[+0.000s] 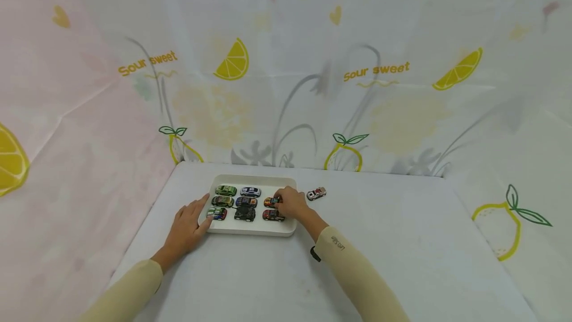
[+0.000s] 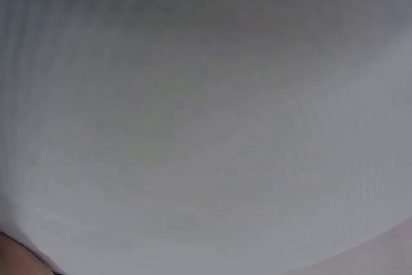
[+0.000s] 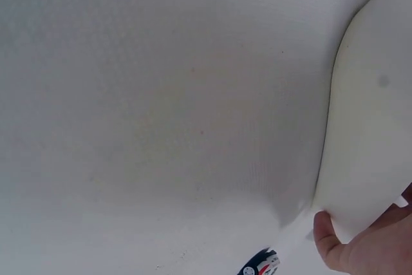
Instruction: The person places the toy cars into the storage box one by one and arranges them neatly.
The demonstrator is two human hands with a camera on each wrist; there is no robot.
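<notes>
A white tray (image 1: 248, 233) holds several toy cars set out in rows. Over its right side, my right hand (image 1: 292, 203) pinches an orange toy car (image 1: 270, 202) between thumb and fingers, hiding part of it. A red-and-dark toy car (image 1: 273, 215) sits just in front of that one. At the tray's left edge rests my left hand (image 1: 184, 225), fingers along the rim and thumb beside a green-and-blue toy car (image 1: 217, 213). In the right wrist view, part of the right hand (image 3: 373, 246) shows by the tray's pale wall (image 3: 370, 114).
Outside the tray, to its right, a white-and-red toy car (image 1: 316, 193) lies on the white table (image 1: 380, 242). A black toy car (image 1: 245, 213) stands in the tray's front middle. Lemon-printed cloth (image 1: 277, 113) hangs behind and at both sides.
</notes>
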